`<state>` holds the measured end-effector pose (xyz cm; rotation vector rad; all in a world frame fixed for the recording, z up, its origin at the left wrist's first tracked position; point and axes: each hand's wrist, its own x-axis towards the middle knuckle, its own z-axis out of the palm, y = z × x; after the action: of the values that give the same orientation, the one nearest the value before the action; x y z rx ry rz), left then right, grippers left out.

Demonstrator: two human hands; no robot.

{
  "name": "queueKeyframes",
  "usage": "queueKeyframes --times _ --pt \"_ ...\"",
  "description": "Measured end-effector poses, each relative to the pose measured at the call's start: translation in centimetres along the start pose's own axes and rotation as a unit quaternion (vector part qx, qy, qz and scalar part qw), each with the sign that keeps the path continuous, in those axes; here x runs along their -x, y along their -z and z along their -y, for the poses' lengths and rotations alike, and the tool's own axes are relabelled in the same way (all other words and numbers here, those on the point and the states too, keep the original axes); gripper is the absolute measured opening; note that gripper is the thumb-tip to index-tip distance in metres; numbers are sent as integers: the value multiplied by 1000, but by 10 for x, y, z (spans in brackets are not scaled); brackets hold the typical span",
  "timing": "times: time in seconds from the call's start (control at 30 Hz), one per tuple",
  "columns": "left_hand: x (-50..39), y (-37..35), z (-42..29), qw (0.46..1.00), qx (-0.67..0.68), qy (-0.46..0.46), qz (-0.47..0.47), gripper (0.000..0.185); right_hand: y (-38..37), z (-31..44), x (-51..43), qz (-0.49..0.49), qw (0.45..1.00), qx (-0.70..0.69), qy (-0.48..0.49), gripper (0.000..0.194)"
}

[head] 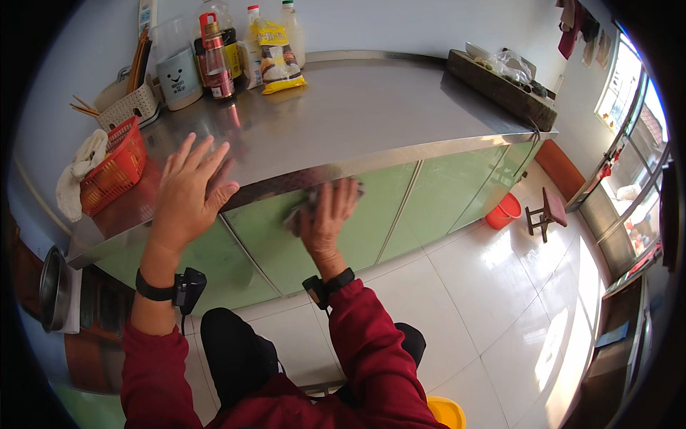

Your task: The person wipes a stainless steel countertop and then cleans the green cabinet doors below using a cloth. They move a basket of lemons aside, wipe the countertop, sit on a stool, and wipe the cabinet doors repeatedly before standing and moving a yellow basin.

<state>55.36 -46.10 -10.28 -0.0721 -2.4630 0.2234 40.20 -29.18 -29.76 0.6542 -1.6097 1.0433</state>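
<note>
My right hand (328,220) presses a dark grey cloth (293,219) flat against a light green cabinet door (370,214), just under the counter's front edge. Part of the cloth is hidden by the palm and fingers, and it is slightly blurred. Over the front left of the stainless steel countertop (353,112) is my left hand (188,185), fingers spread and holding nothing. Whether its palm touches the steel cannot be told. Both wrists wear black straps with small devices.
At left stand a red plastic basket (115,174) with a whitish cloth (86,166), a chopstick holder (126,104), a canister (179,80), bottles (218,67) and a yellow packet (276,59). A thick wooden board (498,88) lies far right. On the floor are a red bucket (504,211), a stool (549,212) and a yellow container (447,413).
</note>
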Motion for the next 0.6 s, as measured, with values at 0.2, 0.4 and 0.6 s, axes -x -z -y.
queueKeyframes --times 0.2,0.4,0.6 --pt "0 1 -3 1000 -20 4 3 69 8 -73 -31 -51 996 65 -20 62" --pt "-2 1 -5 999 -37 12 8 76 3 -138 15 -166 968 71 -172 58" --pt "-1 4 -7 1000 -8 22 12 69 15 -146 117 -125 770 -3 -626 58"
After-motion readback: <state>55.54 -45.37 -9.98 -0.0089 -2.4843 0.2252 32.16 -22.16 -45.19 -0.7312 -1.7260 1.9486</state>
